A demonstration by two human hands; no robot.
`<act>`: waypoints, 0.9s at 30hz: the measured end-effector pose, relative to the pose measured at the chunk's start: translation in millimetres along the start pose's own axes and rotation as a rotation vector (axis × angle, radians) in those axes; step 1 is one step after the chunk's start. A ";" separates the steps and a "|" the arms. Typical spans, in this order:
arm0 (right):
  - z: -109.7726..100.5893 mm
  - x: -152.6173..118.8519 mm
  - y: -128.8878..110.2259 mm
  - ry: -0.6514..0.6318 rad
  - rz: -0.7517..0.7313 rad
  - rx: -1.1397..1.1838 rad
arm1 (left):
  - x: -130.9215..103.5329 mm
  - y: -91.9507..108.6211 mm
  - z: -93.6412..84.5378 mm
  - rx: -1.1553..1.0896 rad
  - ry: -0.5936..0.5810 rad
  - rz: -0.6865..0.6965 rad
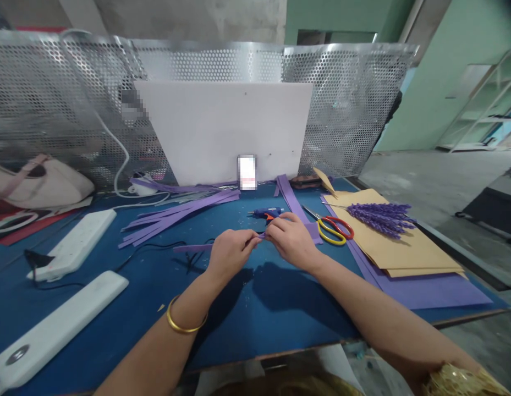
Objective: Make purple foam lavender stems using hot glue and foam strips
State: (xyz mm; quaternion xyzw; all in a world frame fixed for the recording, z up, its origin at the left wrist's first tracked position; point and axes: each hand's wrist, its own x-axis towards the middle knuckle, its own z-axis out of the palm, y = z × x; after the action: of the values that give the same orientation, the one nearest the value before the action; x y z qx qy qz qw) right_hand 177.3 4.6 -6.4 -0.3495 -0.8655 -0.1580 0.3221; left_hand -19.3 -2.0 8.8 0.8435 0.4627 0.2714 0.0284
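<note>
My left hand (234, 250) and my right hand (291, 240) meet over the middle of the blue table. Between them they pinch a narrow purple paper strip (193, 248), whose one end sticks out to the left of my left hand. Most of the strip is hidden by my fingers. A blue glue gun (267, 212) with an orange trigger lies just beyond my fingertips. To the right of my right hand are scissors (333, 230) with red and yellow handles, resting partly near a wider purple strip (294, 201).
Cut purple strips (181, 215) lie at the back left. White power strips (61, 330) and a cord occupy the left side. On the right, lavender-like purple stems (381, 217) rest on tan sheets (416, 250) over purple paper (440, 289). A phone (247, 172) leans against a white board (234, 126).
</note>
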 end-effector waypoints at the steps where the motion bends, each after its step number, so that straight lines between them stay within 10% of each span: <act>1: -0.8 0.2 0.3 -0.002 0.017 0.016 | 0.1 -0.8 0.8 0.002 -0.002 -0.008; 27: -21.6 -1.1 37.2 0.021 0.182 -0.138 | 6.4 -6.4 -4.9 -0.135 -0.008 -0.212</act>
State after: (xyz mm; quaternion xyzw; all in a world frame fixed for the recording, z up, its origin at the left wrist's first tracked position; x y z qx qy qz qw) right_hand 213.9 19.5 10.7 -0.4465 -0.8137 -0.1912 0.3193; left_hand -23.8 5.8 13.8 0.7870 0.5299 0.2939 0.1157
